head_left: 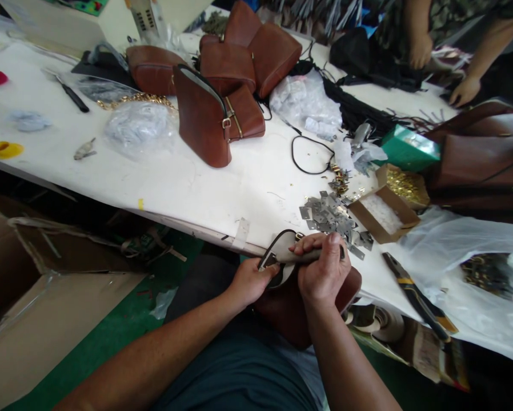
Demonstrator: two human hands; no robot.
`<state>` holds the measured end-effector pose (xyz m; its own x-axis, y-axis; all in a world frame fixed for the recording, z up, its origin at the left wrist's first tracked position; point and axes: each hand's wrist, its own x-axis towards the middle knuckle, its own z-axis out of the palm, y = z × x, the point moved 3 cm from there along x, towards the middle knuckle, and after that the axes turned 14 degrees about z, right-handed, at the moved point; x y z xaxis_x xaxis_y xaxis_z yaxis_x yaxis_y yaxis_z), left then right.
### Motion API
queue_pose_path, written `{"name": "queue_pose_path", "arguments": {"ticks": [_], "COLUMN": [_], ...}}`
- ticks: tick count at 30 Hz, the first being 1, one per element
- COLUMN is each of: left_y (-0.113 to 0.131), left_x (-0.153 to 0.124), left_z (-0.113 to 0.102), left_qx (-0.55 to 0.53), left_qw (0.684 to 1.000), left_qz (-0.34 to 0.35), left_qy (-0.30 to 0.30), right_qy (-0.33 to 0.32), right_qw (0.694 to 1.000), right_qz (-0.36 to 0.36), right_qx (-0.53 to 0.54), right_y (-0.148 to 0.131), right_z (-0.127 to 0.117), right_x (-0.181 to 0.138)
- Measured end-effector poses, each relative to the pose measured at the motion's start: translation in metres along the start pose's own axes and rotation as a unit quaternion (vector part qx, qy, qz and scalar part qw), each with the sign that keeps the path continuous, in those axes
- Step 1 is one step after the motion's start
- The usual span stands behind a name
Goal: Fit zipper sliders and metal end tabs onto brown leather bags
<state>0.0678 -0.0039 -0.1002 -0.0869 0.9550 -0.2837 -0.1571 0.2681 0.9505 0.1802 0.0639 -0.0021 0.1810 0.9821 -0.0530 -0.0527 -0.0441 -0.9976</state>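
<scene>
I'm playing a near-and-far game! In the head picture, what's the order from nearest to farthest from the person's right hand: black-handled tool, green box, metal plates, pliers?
1. Metal plates: just beyond the right hand.
2. Pliers: to its right.
3. Green box: farther back, right.
4. Black-handled tool: far left.

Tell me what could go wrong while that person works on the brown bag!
The right hand grips a grey thing, probably a tool, very near the left hand at the mouth of the brown bag. If it slips, it might hurt those fingers or mark the bag.

Loose metal plates lie just beyond the right hand, so a bump could scatter them.

The pliers lie by the table edge and might get knocked off.
</scene>
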Motion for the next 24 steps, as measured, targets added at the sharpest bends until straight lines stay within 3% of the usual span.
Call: {"name": "queue_pose_path", "arguments": {"ticks": [5,9,12,19,24], "left_y": [0.01,0.024,0.03,0.018,0.014], "left_x": [-0.003,-0.01,-0.013,-0.009,-0.007], "left_z": [0.003,0.005,0.007,0.01,0.01], "left_qx": [-0.01,-0.028,-0.011,0.049,0.062], "left_qw": [1.0,0.999,1.0,0.998,0.997], "left_qz": [0.003,0.002,0.004,0.026,0.04], "left_qy": [0.001,-0.017,-0.023,0.001,-0.01], "right_qy": [-0.041,-0.107,-0.13,-0.174,-0.155], "right_qw": [0.999,0.988,0.983,0.976,0.971], "right_qz": [-0.033,-0.106,-0.12,-0.117,-0.181], "right_qx": [0.012,-0.034,-0.057,-0.061,0.01], "right_y": [0.001,0.0,0.001,-0.015,-0.034], "right_z": [0.001,0.0,-0.003,-0.001,0.001], "right_x": [-0.012,-0.025,-0.026,-0.026,-0.04]}}
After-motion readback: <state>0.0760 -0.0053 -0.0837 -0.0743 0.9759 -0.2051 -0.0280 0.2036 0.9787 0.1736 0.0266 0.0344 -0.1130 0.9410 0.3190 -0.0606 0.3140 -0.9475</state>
